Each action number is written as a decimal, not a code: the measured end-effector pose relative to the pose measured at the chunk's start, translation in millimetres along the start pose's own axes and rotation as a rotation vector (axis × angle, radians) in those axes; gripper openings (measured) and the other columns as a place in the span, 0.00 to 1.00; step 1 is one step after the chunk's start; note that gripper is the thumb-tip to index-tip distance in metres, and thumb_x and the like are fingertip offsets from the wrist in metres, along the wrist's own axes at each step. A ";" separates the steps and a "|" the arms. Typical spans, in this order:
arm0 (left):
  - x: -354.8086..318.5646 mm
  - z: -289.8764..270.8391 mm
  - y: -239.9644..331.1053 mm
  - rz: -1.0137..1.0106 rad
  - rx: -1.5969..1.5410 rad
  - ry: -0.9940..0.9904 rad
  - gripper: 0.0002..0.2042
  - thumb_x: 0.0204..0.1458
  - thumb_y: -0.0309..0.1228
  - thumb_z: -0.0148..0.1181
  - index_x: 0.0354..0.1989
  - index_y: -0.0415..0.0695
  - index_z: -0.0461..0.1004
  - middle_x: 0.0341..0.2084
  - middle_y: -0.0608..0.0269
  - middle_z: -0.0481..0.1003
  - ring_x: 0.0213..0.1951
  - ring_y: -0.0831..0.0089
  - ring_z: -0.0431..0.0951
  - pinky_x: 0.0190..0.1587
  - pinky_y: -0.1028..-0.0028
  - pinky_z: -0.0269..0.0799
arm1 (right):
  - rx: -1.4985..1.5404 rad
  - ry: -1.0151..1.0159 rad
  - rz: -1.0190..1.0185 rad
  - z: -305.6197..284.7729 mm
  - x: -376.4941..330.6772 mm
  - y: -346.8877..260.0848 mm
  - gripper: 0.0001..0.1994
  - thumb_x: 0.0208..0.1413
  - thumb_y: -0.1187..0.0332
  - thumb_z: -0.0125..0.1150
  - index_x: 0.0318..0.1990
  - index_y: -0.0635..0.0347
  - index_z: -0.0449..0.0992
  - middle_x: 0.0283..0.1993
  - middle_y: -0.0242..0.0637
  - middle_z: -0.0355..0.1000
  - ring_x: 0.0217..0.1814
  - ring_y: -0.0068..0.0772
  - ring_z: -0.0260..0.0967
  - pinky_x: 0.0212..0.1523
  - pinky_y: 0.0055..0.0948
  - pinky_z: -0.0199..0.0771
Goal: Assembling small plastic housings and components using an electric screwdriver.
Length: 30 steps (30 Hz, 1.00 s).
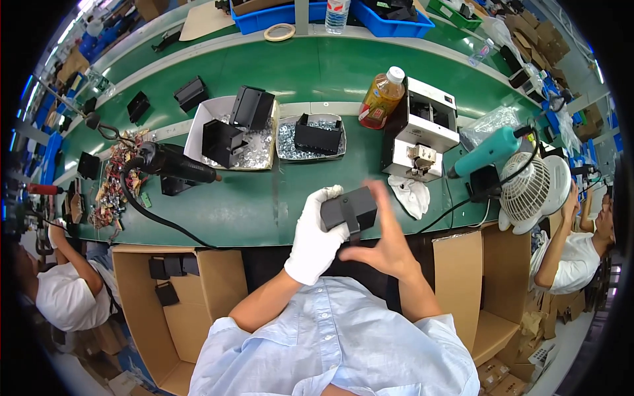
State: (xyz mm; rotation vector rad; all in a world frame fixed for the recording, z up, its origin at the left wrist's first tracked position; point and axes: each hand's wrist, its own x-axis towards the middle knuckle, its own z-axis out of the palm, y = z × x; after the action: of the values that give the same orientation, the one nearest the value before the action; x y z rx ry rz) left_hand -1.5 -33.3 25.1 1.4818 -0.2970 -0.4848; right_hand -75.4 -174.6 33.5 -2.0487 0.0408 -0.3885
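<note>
My left hand (313, 239), in a white glove, is closed around a black box-shaped housing (349, 208) and holds it in front of my chest, over the bench's near edge. My bare right hand (392, 245) is just right of the housing, slightly blurred, its thumb and fingers spread apart. Whether its fingertips touch the housing I cannot tell. Beyond them, a tray of small metal parts (288, 142) carries a black U-shaped housing (318, 134). Left of it, a white box (191, 146) of small shiny parts has two black housings (253, 107) in it.
A black power screwdriver (178, 162) and loose coloured parts (109, 188) lie left. A bottle of amber drink (382, 99), a white machine (422, 129), a teal tool (487, 152) and a fan (525, 188) stand right. Cardboard boxes (224, 280) flank me; other people work either side.
</note>
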 end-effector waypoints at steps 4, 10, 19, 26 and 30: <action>-0.1 -27.1 13.3 0.040 0.077 -0.043 0.31 0.44 0.22 0.63 0.59 0.37 0.59 0.54 0.50 0.67 0.53 0.63 0.70 0.58 0.69 0.64 | 0.262 -0.101 0.137 -6.0 1.9 13.6 0.49 0.28 0.70 0.82 0.63 0.69 0.61 0.57 0.48 0.68 0.56 0.36 0.68 0.58 0.34 0.66; -10.4 -61.9 16.6 0.058 -0.214 -0.162 0.34 0.43 0.25 0.67 0.61 0.38 0.59 0.55 0.50 0.67 0.53 0.62 0.70 0.57 0.67 0.64 | 0.703 -0.342 0.195 -15.6 24.0 8.9 0.37 0.28 0.82 0.78 0.54 0.68 0.71 0.48 0.41 0.74 0.43 0.26 0.71 0.47 0.22 0.72; -66.2 -135.4 52.1 0.288 -0.313 0.245 0.32 0.47 0.24 0.66 0.62 0.40 0.61 0.52 0.44 0.70 0.43 0.60 0.77 0.49 0.68 0.71 | 0.526 0.028 0.147 -3.8 150.6 -32.6 0.23 0.45 0.84 0.64 0.52 0.69 0.72 0.43 0.41 0.76 0.41 0.27 0.73 0.44 0.20 0.72; -64.3 -217.3 87.1 0.766 0.000 0.641 0.21 0.54 0.19 0.53 0.58 0.39 0.65 0.40 0.54 0.76 0.33 0.66 0.77 0.40 0.74 0.73 | -0.126 0.148 -0.003 33.1 262.2 66.9 0.23 0.48 0.77 0.62 0.55 0.69 0.70 0.50 0.45 0.74 0.49 0.38 0.71 0.51 0.28 0.70; -0.1 -282.7 84.5 0.552 0.179 0.839 0.20 0.55 0.23 0.52 0.58 0.39 0.65 0.43 0.53 0.75 0.37 0.68 0.74 0.43 0.74 0.72 | -0.376 0.193 -0.055 52.4 268.7 70.6 0.23 0.52 0.71 0.61 0.57 0.66 0.70 0.57 0.46 0.70 0.60 0.46 0.65 0.60 0.35 0.63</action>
State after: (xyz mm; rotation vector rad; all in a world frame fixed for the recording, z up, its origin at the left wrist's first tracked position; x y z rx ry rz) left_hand 144.1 215.9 86.7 1.5644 -0.0654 0.6183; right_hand 203.8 -216.1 18.5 -2.3780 0.1876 -0.6522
